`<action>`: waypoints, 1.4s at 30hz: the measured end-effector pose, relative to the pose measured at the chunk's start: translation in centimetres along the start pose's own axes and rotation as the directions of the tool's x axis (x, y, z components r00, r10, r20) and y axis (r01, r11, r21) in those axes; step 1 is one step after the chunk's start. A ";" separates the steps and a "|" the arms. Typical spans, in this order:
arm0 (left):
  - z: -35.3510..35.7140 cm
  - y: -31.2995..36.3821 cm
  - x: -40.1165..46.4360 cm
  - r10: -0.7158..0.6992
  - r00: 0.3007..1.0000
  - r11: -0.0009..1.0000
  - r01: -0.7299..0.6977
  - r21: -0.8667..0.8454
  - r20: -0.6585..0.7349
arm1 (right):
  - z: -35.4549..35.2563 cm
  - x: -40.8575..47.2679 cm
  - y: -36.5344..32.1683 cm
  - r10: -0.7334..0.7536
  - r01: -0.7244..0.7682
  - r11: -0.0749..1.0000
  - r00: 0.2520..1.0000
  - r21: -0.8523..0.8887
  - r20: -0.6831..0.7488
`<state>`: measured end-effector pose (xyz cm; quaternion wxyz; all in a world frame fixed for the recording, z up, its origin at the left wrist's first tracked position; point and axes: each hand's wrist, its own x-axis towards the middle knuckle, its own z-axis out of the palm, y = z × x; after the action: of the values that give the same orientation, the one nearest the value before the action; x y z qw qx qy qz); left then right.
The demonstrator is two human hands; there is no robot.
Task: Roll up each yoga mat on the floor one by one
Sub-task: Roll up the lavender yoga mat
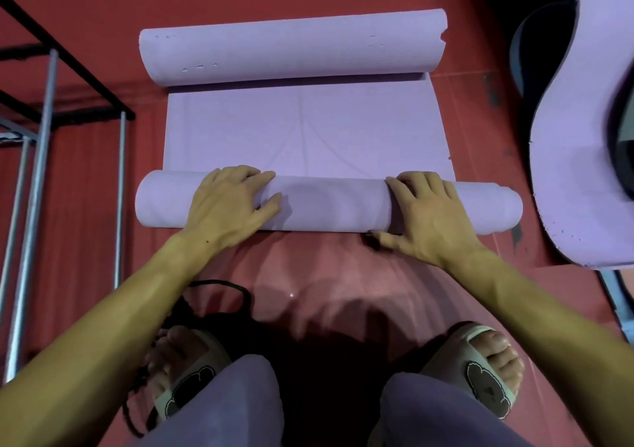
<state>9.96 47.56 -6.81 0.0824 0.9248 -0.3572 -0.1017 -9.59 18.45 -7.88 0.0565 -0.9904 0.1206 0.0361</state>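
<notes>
Lilac foam fills most of what I see: the lilac foam yoga mat (305,131) lies on the red floor (85,179) straight ahead of my feet, its near end already wound into a thick roll (329,203) and its far end curled up on itself (291,48), with a flat stretch between the two. My left hand (233,203) lies over the roll left of centre, fingers spread and draped across the top, thumb on the near face. My right hand (425,213) sits right of centre, fingers likewise spread over the crest, thumb down where the roll meets the floor. Neither hand grips; both press with flat palms.

To do this well, I reckon I should push both palms forward at the same pace so the roll tracks straight. Its right end pokes out past the flat sheet's edge, which suggests it is telescoping, so I would ease the right side back into line. Steady downward pressure should stop slack forming, and the far curl will need flattening as I reach it.
</notes>
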 end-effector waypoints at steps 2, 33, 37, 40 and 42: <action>0.0 0.1 -0.1 -0.011 0.999 0.994 0.014 0.105 -0.032 | -0.1 0.2 -0.2 0.010 -0.010 0.999 1.000 -0.041 -0.016; 0.5 0.1 1.4 0.005 0.997 0.934 0.021 0.358 -0.071 | -0.1 1.5 -0.5 0.035 -0.035 0.990 0.999 -0.134 0.001; 0.7 -0.1 2.1 0.003 0.997 0.943 0.021 0.331 -0.071 | -0.1 2.1 -0.2 0.044 -0.047 0.986 0.999 -0.162 -0.022; 0.2 -0.7 2.2 0.017 0.997 0.967 0.001 0.255 -0.070 | -0.9 2.4 0.1 0.031 -0.033 0.990 0.999 -0.138 -0.015; -0.4 -0.9 2.3 0.002 1.000 0.972 -0.001 0.236 -0.004 | -1.6 2.4 0.3 0.023 -0.018 0.994 0.999 -0.112 0.040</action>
<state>12.31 46.71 -6.91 -0.0270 0.9279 -0.3674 -0.0565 -7.24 17.39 -6.49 0.0030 -0.9898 0.1275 0.0639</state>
